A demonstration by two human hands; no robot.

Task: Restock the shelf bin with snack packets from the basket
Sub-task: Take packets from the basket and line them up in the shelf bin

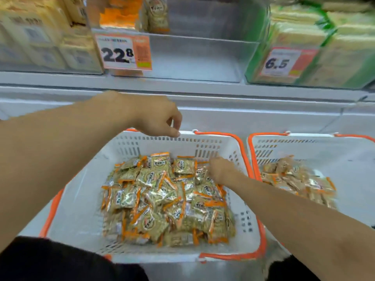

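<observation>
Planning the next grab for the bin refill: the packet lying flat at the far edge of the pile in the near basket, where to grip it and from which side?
Take the top packet by its near orange-sealed edge, coming straight down from above. It lies flat and face up on the pile, overlapped little, and the basket's far wall blocks an approach from behind. The right hand already reaches in beside it; the left hand hovers above the rim.

Both forearms are bare from the frame edges down to the wrists; no sleeve cuff shows on either one. The left hand [157, 118] and the right hand [219, 169] wear no gloves, and no ring, watch or bracelet can be seen on them, though the picture is soft with blur. Dark, near-black clothing [60, 262] fills the lower left corner, and a second patch of the same dark cloth [288, 269] shows at the bottom edge.
</observation>
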